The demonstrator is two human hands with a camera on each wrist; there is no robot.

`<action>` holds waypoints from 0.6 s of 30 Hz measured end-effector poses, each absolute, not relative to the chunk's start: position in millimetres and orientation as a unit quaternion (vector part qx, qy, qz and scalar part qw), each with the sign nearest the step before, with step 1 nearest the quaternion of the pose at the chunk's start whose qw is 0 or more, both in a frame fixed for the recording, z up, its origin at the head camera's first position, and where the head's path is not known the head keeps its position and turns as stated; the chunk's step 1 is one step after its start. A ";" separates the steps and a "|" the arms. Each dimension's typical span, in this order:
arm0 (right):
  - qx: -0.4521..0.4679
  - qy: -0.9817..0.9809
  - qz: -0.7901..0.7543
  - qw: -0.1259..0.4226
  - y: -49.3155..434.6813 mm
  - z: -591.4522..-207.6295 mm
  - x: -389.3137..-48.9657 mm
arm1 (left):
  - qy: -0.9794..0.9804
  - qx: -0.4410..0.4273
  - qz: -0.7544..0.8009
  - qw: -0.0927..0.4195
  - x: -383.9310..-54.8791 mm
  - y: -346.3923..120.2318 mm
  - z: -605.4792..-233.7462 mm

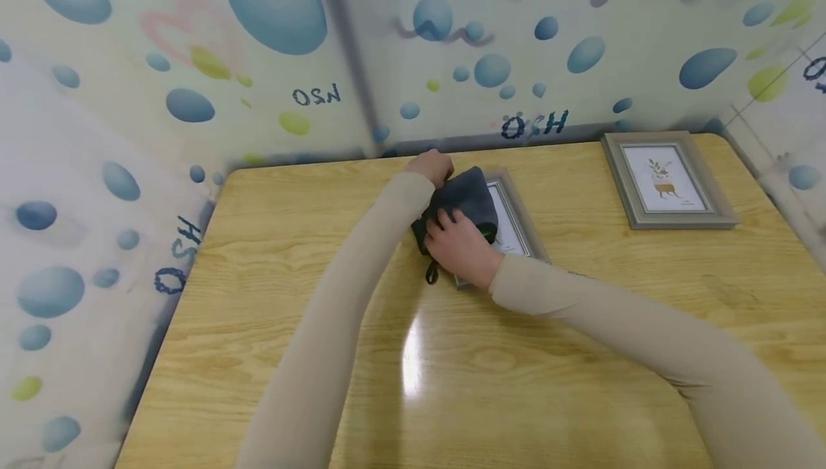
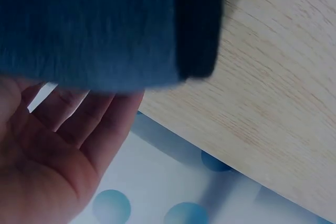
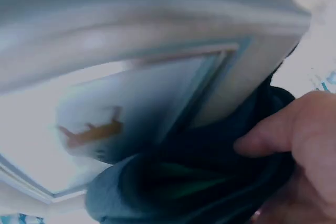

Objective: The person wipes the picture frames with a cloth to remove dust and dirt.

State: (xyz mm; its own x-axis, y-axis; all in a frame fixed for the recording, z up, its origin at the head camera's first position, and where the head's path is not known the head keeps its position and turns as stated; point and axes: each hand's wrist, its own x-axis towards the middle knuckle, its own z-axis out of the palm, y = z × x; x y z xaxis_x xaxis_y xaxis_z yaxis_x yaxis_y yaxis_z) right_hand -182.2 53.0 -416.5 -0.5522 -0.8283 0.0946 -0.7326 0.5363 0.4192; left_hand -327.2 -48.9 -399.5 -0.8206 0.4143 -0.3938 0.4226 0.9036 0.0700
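A folded dark blue-grey cloth with a small hanging loop lies over the left part of a grey picture frame. At the cloth's far left edge is my left hand; the left wrist view shows its fingers running behind the cloth, tips hidden. My right hand grips the near side, thumb pressed on the fabric in the right wrist view. There the frame's print shows beside the bunched cloth, which has green inside its fold.
A second grey picture frame with a plant print lies at the far right of the wooden table. A wall with blue spots and lettering stands along the table's back edge, and another wall runs along the left.
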 end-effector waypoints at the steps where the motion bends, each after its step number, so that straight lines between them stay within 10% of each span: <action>1: 0.465 -0.860 -0.150 0.147 56.8 -416.4 -179.8 | 0.954 0.221 -0.010 0.204 -327.6 -49.6 -399.6; 8: 0.559 -0.823 -0.060 0.080 93.6 -406.3 -148.5 | 0.952 0.227 -0.008 0.203 -331.7 -50.4 -400.7; 18: 0.469 -0.868 0.151 -0.061 101.9 -404.7 -165.7 | 0.953 0.219 0.004 0.208 -328.7 -50.6 -399.4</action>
